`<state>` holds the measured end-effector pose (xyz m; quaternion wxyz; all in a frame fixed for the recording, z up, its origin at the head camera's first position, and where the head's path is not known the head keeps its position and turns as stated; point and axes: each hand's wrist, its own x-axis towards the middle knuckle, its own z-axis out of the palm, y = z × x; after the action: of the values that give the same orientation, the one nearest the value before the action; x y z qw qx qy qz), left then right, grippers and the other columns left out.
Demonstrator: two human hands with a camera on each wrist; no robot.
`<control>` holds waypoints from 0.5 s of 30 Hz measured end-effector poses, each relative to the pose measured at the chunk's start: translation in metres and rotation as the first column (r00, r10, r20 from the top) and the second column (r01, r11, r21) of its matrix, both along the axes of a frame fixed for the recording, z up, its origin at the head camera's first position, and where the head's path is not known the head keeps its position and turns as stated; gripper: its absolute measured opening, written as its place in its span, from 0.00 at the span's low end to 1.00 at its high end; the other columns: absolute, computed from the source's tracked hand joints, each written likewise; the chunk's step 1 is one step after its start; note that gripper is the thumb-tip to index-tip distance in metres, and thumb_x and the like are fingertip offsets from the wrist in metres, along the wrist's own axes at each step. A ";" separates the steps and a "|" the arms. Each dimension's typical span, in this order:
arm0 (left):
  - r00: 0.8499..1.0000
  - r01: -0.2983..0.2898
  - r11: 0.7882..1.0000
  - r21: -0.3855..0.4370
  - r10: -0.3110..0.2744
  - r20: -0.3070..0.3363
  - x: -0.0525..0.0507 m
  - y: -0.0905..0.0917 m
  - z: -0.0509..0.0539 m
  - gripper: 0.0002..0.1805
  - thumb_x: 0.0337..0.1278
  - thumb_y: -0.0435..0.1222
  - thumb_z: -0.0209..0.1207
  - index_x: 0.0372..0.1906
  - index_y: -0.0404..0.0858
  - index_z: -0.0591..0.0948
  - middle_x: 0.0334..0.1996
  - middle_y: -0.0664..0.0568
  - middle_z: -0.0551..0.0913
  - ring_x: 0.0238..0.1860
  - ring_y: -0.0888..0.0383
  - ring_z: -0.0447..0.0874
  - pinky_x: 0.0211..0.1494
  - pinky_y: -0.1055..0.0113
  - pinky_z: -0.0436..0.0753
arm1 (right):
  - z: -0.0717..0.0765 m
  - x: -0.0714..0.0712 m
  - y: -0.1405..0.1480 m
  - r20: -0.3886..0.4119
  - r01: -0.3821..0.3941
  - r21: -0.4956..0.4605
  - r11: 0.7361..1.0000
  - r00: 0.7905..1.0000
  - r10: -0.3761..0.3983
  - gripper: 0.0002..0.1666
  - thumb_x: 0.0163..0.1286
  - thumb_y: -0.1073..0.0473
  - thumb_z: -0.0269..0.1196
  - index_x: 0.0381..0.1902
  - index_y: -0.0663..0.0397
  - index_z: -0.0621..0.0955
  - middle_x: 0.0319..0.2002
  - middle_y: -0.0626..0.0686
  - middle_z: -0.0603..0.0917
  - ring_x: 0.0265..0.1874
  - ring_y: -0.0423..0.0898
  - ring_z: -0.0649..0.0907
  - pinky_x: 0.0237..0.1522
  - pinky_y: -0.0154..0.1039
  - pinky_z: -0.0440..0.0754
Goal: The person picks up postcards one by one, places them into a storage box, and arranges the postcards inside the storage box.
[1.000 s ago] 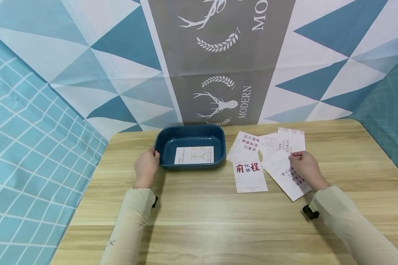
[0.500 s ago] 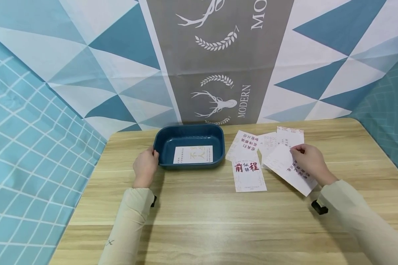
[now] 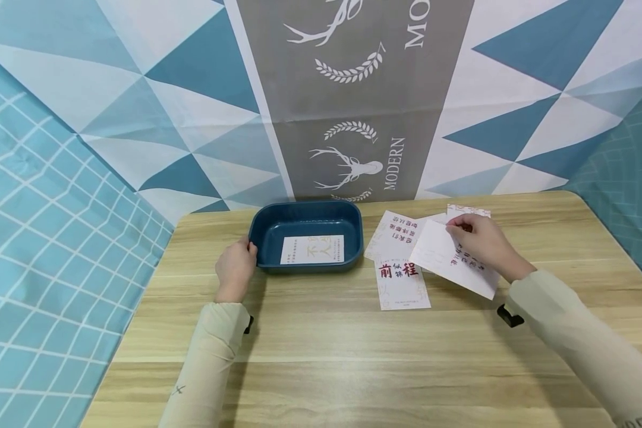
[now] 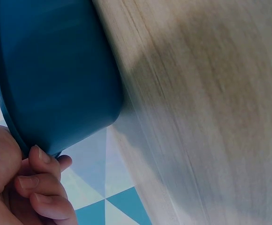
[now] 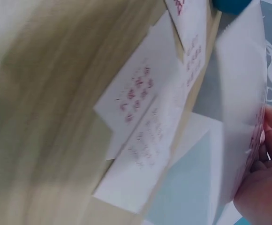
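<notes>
Left hand [image 3: 236, 268] curled on blue tray [image 3: 310, 270] rim; right hand [image 3: 484, 242] pinches white card [image 3: 440, 257] above loose cards [image 3: 403, 291], probably just one.

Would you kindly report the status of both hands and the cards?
Left hand grips tray. Right hand pinches raised card above other cards. Another card inside tray. No obstruction seen.

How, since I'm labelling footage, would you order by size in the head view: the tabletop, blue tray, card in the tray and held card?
Tabletop
Blue tray
Card in the tray and held card: unranked; the latter looks larger, but it is lifted and probably nearer the camera.
</notes>
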<state>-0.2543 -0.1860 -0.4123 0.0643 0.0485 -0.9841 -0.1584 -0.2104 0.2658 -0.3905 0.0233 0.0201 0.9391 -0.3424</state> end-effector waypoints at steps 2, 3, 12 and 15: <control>1.000 0.001 1.000 0.000 -0.001 -0.004 0.000 0.000 0.000 0.14 0.66 0.38 0.45 0.23 0.40 0.69 0.18 0.46 0.73 0.21 0.48 0.74 0.21 0.60 0.66 | 0.003 -0.003 -0.003 0.002 -0.015 0.000 1.000 1.000 0.015 0.21 0.72 0.50 0.49 0.49 0.62 0.77 0.44 0.62 0.78 0.38 0.52 0.73 0.39 0.40 0.68; 1.000 0.001 1.000 0.000 -0.001 -0.005 0.000 0.000 -0.001 0.14 0.66 0.38 0.45 0.23 0.40 0.70 0.18 0.46 0.74 0.21 0.48 0.74 0.21 0.60 0.66 | 0.004 -0.004 -0.004 0.003 -0.023 0.002 1.000 1.000 0.023 0.21 0.72 0.50 0.49 0.49 0.61 0.77 0.43 0.61 0.79 0.38 0.51 0.73 0.39 0.40 0.68; 1.000 -0.002 1.000 0.006 0.001 0.007 0.000 -0.001 -0.001 0.14 0.66 0.38 0.44 0.24 0.39 0.70 0.20 0.45 0.76 0.22 0.48 0.75 0.21 0.60 0.66 | 0.008 -0.010 -0.009 0.015 -0.099 -0.022 0.995 0.995 0.100 0.19 0.72 0.52 0.51 0.48 0.61 0.78 0.42 0.60 0.79 0.34 0.49 0.74 0.37 0.38 0.70; 1.000 -0.004 1.000 0.010 0.004 0.012 0.000 0.000 0.000 0.14 0.66 0.38 0.44 0.24 0.39 0.70 0.19 0.45 0.75 0.22 0.48 0.75 0.21 0.60 0.66 | 0.010 -0.011 -0.012 0.000 -0.124 -0.017 0.992 0.992 0.124 0.18 0.71 0.55 0.51 0.48 0.62 0.79 0.41 0.60 0.80 0.34 0.50 0.74 0.38 0.39 0.70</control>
<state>-0.2543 -0.1863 -0.4123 0.0585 0.0515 -0.9836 -0.1629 -0.2218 0.2537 -0.3810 0.0453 -0.0382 0.9355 -0.3483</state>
